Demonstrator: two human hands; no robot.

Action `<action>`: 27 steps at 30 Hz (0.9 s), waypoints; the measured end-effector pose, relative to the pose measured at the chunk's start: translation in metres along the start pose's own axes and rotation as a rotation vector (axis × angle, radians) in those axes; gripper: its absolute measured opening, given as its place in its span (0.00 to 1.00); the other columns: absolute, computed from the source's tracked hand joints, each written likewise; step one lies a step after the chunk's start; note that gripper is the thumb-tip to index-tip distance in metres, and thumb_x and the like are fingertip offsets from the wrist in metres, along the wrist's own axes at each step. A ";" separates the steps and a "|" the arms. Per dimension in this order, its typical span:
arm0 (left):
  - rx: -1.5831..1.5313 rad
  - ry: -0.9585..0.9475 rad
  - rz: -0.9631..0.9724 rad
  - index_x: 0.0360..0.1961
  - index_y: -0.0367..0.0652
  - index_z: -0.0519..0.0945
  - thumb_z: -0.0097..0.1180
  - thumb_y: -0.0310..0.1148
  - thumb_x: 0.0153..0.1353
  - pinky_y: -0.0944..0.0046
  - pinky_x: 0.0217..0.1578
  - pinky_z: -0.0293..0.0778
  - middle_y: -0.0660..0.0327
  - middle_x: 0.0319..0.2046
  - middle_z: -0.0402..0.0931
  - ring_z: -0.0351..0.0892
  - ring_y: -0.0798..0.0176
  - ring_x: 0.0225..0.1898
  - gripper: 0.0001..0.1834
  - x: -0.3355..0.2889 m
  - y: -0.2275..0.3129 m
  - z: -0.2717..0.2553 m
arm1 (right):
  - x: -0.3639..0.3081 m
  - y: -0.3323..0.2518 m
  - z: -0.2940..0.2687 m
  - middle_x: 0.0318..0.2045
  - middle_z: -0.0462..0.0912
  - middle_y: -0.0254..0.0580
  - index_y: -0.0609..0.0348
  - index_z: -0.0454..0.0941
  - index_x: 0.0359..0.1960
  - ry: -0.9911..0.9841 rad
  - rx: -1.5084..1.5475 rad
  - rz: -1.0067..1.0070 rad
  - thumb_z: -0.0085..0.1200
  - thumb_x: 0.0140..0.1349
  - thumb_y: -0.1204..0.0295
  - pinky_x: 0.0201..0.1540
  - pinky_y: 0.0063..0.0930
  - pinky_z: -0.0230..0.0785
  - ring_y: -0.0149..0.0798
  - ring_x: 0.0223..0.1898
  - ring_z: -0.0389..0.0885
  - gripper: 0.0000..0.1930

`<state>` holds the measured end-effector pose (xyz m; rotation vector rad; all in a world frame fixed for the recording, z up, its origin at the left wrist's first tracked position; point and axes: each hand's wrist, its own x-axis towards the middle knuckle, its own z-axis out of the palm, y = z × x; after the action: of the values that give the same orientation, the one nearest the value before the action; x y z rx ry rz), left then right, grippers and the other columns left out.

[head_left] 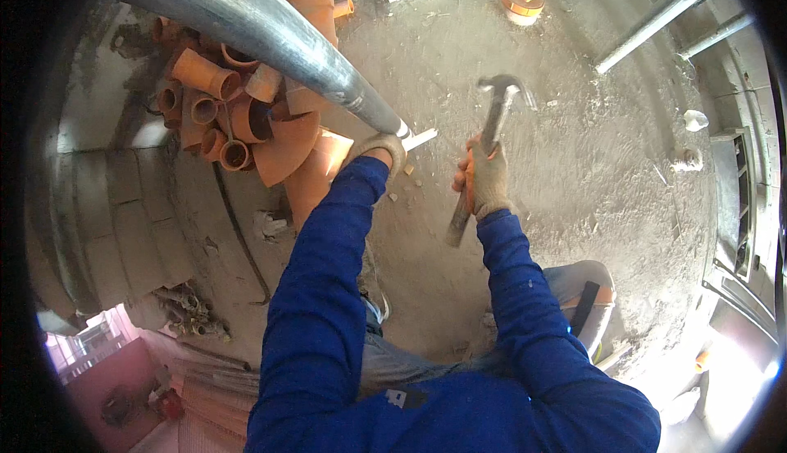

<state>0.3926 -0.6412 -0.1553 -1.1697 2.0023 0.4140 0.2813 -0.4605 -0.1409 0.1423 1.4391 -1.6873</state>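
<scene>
My right hand [485, 176], in a pale work glove with bare fingertips, is wrapped around the handle of a claw hammer [495, 113]. The hammer's head is raised in front of the hand, slightly smeared by motion. My left hand [384, 148], also gloved, is at the foot of a grey metal pole [328, 72]. Its fingers are hidden, so whether it grips the pole cannot be seen. Just beyond it, a pale strip of wood [420, 139] sticks out beside the pole's foot.
Orange plastic pipe fittings [234, 109] are heaped left of the pole. A round orange-topped piece [522, 2] stands on the rough concrete floor [574, 182] ahead. More metal poles [656, 22] rise at the far right. A dark bent rod [238, 232] lies at the left.
</scene>
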 end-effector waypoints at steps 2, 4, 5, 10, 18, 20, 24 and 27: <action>-0.029 -0.013 -0.047 0.55 0.48 0.81 0.50 0.48 0.66 0.50 0.56 0.73 0.55 0.56 0.79 0.78 0.50 0.58 0.23 -0.003 0.002 -0.003 | 0.000 0.003 0.003 0.22 0.70 0.36 0.55 0.67 0.42 0.077 -0.075 0.030 0.50 0.69 0.60 0.15 0.33 0.63 0.32 0.13 0.67 0.12; -0.061 0.011 -0.063 0.54 0.48 0.82 0.51 0.49 0.65 0.50 0.56 0.73 0.53 0.56 0.79 0.78 0.48 0.57 0.23 -0.006 0.003 -0.005 | -0.002 0.007 0.004 0.20 0.69 0.35 0.54 0.68 0.42 -0.037 -0.170 0.118 0.49 0.70 0.61 0.15 0.33 0.62 0.32 0.12 0.66 0.11; -0.079 0.036 -0.045 0.55 0.48 0.81 0.52 0.49 0.65 0.50 0.56 0.73 0.53 0.56 0.79 0.78 0.48 0.57 0.23 -0.006 0.004 -0.007 | -0.002 0.008 0.001 0.21 0.69 0.35 0.54 0.69 0.42 -0.071 -0.231 0.222 0.49 0.69 0.62 0.15 0.34 0.63 0.32 0.13 0.67 0.10; -0.025 0.008 -0.070 0.56 0.47 0.80 0.53 0.49 0.65 0.52 0.56 0.73 0.52 0.56 0.79 0.79 0.48 0.55 0.24 -0.006 0.005 -0.009 | 0.005 0.003 -0.008 0.21 0.69 0.36 0.54 0.68 0.42 -0.027 -0.171 0.264 0.49 0.68 0.65 0.15 0.34 0.63 0.32 0.13 0.66 0.09; -0.108 -0.092 -0.139 0.61 0.48 0.76 0.45 0.46 0.67 0.52 0.62 0.67 0.54 0.63 0.73 0.72 0.54 0.63 0.25 0.005 0.003 -0.004 | -0.006 0.005 0.000 0.24 0.69 0.36 0.53 0.68 0.44 -0.069 -0.138 0.340 0.49 0.68 0.67 0.16 0.33 0.65 0.32 0.14 0.66 0.08; -0.097 -0.029 -0.092 0.60 0.48 0.77 0.46 0.46 0.68 0.51 0.60 0.68 0.56 0.61 0.74 0.74 0.54 0.62 0.24 0.011 0.001 -0.002 | -0.007 0.004 -0.004 0.23 0.69 0.35 0.53 0.69 0.44 -0.048 -0.299 0.489 0.50 0.67 0.66 0.16 0.33 0.65 0.32 0.15 0.67 0.08; 0.038 -0.037 -0.017 0.55 0.47 0.81 0.51 0.47 0.65 0.50 0.57 0.73 0.56 0.57 0.78 0.78 0.50 0.58 0.23 0.012 -0.004 0.003 | 0.003 0.000 -0.006 0.23 0.69 0.34 0.53 0.68 0.43 0.082 0.033 0.017 0.49 0.67 0.65 0.16 0.32 0.64 0.31 0.15 0.67 0.09; -0.003 -0.045 -0.022 0.56 0.46 0.80 0.52 0.46 0.65 0.50 0.59 0.71 0.55 0.58 0.78 0.77 0.49 0.59 0.23 0.002 -0.002 -0.001 | 0.004 0.005 -0.001 0.23 0.69 0.34 0.53 0.68 0.43 0.102 0.036 -0.092 0.49 0.68 0.64 0.15 0.32 0.64 0.31 0.15 0.67 0.09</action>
<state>0.3931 -0.6440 -0.1555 -1.1736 1.9493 0.4279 0.2815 -0.4617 -0.1470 0.1870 1.5108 -1.8038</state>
